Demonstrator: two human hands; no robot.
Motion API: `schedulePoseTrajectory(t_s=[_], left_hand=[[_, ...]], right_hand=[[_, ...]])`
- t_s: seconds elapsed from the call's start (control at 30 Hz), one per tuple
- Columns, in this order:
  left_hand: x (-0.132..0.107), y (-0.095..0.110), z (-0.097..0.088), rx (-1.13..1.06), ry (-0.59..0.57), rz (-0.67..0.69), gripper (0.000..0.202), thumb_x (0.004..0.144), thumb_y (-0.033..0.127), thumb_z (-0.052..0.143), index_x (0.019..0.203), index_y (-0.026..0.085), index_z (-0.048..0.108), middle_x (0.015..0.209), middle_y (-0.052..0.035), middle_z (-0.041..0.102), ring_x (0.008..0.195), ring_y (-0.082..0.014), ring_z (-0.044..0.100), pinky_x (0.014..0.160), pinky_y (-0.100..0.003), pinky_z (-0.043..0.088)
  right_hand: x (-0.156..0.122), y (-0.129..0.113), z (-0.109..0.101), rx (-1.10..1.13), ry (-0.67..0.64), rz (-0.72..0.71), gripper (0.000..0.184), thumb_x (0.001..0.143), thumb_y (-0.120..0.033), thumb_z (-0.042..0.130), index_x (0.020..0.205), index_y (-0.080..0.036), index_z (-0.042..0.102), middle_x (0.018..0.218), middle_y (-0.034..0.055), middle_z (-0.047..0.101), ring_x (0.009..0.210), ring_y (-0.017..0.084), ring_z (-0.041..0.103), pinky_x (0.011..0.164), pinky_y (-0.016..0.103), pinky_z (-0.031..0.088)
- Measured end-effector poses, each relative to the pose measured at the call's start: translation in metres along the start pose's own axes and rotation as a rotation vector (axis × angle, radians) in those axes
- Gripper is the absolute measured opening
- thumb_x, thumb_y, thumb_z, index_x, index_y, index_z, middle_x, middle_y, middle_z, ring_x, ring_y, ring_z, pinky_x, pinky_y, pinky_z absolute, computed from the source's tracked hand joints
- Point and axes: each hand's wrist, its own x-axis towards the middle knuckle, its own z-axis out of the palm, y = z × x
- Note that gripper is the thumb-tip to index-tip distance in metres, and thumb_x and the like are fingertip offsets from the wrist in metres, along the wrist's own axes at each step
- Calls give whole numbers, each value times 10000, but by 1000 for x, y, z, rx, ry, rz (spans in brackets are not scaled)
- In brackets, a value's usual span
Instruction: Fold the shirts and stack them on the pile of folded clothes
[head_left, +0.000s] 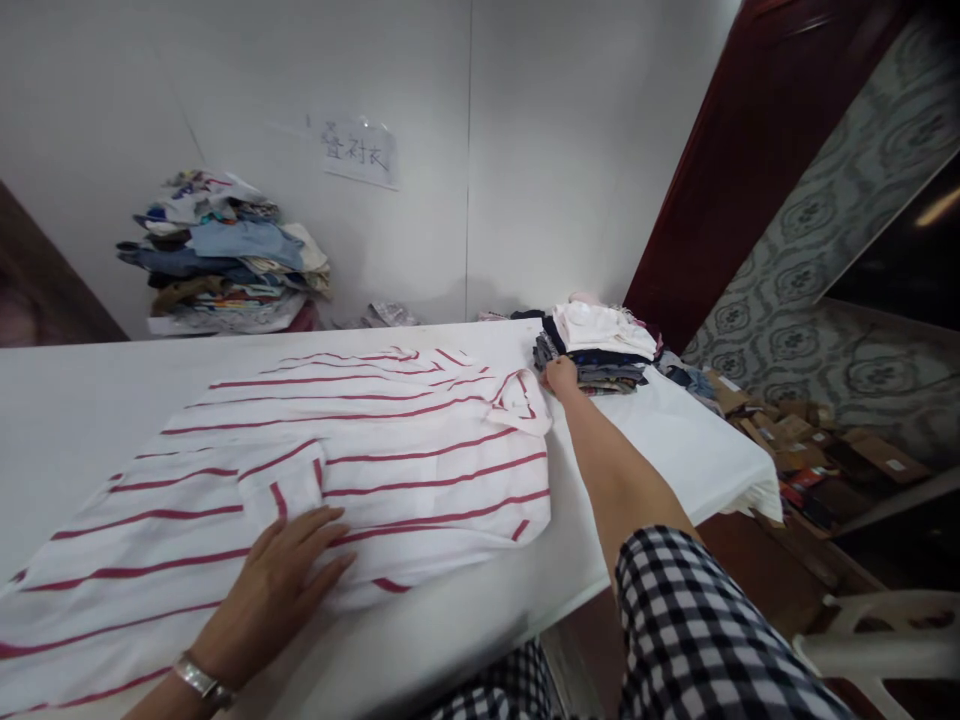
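A white shirt with red stripes (pixel 420 470) lies spread on the white table, its collar (pixel 525 400) toward the right and a sleeve with its cuff (pixel 281 480) folded across the middle. My left hand (pixel 289 570), with a metal bracelet at the wrist, rests on the shirt beside that cuff, fingers stretched out. My right arm reaches forward past the collar. My right hand (pixel 560 376) is closed at the near left side of a stack of folded clothes (pixel 600 350); what its fingers hold, if anything, is hidden.
A tall pile of mixed clothes (pixel 232 255) stands at the back left. A paper sign (pixel 360 153) hangs on the wall. The white-covered table (pixel 697 440) ends at the right. Beyond it are cardboard boxes (pixel 795 435) and a white plastic chair (pixel 885 640).
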Motion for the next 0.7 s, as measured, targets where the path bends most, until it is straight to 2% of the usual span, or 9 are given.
schedulePoseTrajectory(t_s=[0.07, 0.13, 0.23, 0.33, 0.4, 0.53, 0.6, 0.7], left_hand=[[6, 9, 2, -6, -26, 63, 386, 863, 521, 457, 1147, 306, 606, 1264, -53, 614, 1175, -252, 556, 1055, -517, 359], [8, 13, 5, -7, -50, 128, 422, 835, 537, 500, 1181, 314, 595, 1281, -46, 606, 1174, -261, 560, 1065, -532, 344], [4, 11, 9, 5, -59, 166, 468, 807, 546, 540, 1210, 314, 589, 1284, -45, 605, 1176, -270, 560, 1082, -533, 328], [-2, 7, 9, 3, -111, 180, 514, 793, 545, 564, 1264, 339, 552, 1292, -35, 599, 1174, -264, 564, 1090, -521, 331], [-3, 8, 6, -19, -156, 203, 572, 766, 567, 586, 1294, 355, 526, 1283, -28, 607, 1158, -264, 577, 1093, -513, 337], [2, 14, 2, -41, -156, 147, 642, 732, 620, 584, 1307, 344, 518, 1298, -37, 595, 1179, -275, 557, 1124, -529, 282], [7, 18, 2, -33, -151, 141, 578, 752, 595, 574, 1268, 336, 554, 1275, -34, 611, 1150, -263, 578, 1091, -497, 348], [17, 30, 1, -43, -150, 174, 372, 832, 494, 518, 1120, 304, 655, 1148, -28, 683, 1008, -221, 652, 903, -367, 520]], right_hand=[[10, 5, -16, -54, 15, 27, 301, 941, -380, 496, 1097, -132, 564, 912, 35, 635, 656, 92, 601, 574, 236, 523], [8, 16, -20, -131, -14, 51, 349, 943, -422, 471, 1068, -117, 585, 873, 53, 652, 621, 107, 616, 556, 243, 521], [-8, 36, -14, -265, -110, 92, 413, 904, -465, 501, 915, -77, 641, 710, 98, 669, 527, 155, 628, 491, 249, 496], [-30, 51, -6, -403, -206, 90, 369, 820, -444, 615, 789, -79, 659, 599, 111, 660, 534, 205, 648, 519, 274, 501], [-44, 54, -3, -487, -221, 39, 319, 773, -416, 662, 788, -98, 665, 663, 131, 687, 641, 237, 680, 602, 295, 514], [-65, 51, 5, -611, -176, -103, 239, 734, -316, 687, 905, -150, 665, 1012, 161, 697, 961, 281, 658, 763, 311, 490], [-67, 49, 5, -652, -158, -155, 206, 749, -242, 656, 941, -168, 659, 1085, 148, 679, 1025, 274, 634, 794, 303, 475], [-61, 48, -9, -696, -100, -209, 216, 814, -194, 567, 1017, -169, 635, 1126, 155, 660, 1075, 268, 608, 832, 313, 458]])
